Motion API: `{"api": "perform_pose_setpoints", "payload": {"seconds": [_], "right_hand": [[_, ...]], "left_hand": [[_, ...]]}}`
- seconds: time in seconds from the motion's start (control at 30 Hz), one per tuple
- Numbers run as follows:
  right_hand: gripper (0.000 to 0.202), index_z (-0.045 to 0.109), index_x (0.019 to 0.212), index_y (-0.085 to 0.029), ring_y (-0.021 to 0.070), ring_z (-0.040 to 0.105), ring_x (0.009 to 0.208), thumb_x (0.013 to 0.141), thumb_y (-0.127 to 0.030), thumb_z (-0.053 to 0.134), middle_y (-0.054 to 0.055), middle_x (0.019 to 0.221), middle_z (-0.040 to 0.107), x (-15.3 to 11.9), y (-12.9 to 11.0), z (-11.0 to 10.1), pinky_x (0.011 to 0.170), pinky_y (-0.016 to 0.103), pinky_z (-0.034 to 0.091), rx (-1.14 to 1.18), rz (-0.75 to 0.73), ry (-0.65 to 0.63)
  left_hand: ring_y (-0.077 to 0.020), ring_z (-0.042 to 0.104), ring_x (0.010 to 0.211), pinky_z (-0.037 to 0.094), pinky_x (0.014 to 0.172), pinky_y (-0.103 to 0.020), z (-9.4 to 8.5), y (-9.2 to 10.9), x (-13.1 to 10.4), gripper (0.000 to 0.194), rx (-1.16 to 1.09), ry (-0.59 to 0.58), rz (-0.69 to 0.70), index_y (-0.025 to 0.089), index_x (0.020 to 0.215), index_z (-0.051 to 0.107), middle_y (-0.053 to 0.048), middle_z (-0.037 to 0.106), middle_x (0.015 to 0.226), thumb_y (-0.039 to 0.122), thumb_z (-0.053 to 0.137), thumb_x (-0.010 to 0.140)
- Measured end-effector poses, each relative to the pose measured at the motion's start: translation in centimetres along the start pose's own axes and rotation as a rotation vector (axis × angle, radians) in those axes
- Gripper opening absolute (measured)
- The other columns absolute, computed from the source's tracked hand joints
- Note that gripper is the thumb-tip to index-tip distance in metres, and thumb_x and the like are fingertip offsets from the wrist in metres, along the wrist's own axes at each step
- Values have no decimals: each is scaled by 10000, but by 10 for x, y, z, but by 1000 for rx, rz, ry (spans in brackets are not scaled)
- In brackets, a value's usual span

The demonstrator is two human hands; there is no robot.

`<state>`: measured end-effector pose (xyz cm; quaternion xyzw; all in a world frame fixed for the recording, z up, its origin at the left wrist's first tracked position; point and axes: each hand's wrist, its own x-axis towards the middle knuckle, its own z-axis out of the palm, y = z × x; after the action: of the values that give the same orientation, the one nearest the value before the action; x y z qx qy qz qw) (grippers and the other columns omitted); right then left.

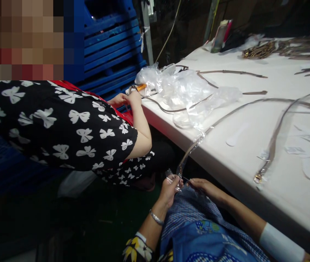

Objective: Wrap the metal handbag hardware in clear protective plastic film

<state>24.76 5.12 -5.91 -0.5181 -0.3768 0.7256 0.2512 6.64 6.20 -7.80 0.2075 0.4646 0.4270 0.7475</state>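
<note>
left hand [171,187] grips plastic-wrapped strap [190,150]; right hand [202,185] pinches thin strand [185,179]; tags [294,150] unreadable.

Single head view, looking forward and down over lap, tabletop [239,125].

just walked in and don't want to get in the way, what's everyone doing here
The left hand holds one end of a brown strap in clear plastic; the rest runs up onto the white table. The fingers of the right hand pinch a thin piece close by, too small to make out. To the left, a co-worker has both hands at the table's edge, by some clear plastic bags.
</note>
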Motion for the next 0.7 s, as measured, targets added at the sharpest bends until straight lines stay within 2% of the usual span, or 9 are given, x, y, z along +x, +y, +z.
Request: {"api": "perform_pose_setpoints", "payload": {"seconds": [0.13, 0.27, 0.43, 0.57, 0.7], "right_hand": [[514, 698, 885, -147, 110, 345, 542, 752, -637, 617, -43, 586, 470, 5, 0, 1, 522, 245, 242, 0, -29, -7], [507, 703, 865, -143, 103, 315, 515, 764, -630, 606, -56, 550, 416, 6, -4, 4, 506, 249, 216, -6, -17, 2], [500, 703, 836, -147, 101, 321, 514, 746, -631, 619, -49, 562, 436, 5, -7, 4, 509, 252, 222, -1, -1, 3], [483, 699, 824, -152, 101, 297, 506, 750, -623, 616, -57, 550, 396, 7, -8, 6, 499, 253, 200, 18, 1, -9], [480, 699, 824, -152, 99, 331, 532, 750, -620, 619, -39, 617, 435, 6, -11, 9, 507, 248, 234, 57, -4, -31]], "left_hand": [[-119, 628, 654, 513, 678, -259, 1, 2, 0, 421, -2, 11, -7, 115, 817, 619, -48, 660, 766, 429, 834, 637], [-110, 626, 640, 514, 669, -254, 1, 4, -1, 415, 5, 32, 27, 119, 835, 614, -42, 664, 763, 426, 825, 652], [-113, 627, 628, 521, 666, -266, 0, 6, -2, 425, 19, 39, 49, 117, 833, 617, -45, 674, 760, 434, 827, 644], [-129, 645, 630, 523, 654, -272, 0, 7, -3, 426, 43, 28, 49, 108, 832, 627, -65, 689, 769, 447, 815, 655], [-125, 646, 623, 528, 663, -276, -1, 9, -3, 418, 66, 32, 68, 112, 829, 629, -63, 691, 771, 450, 810, 661]]}}
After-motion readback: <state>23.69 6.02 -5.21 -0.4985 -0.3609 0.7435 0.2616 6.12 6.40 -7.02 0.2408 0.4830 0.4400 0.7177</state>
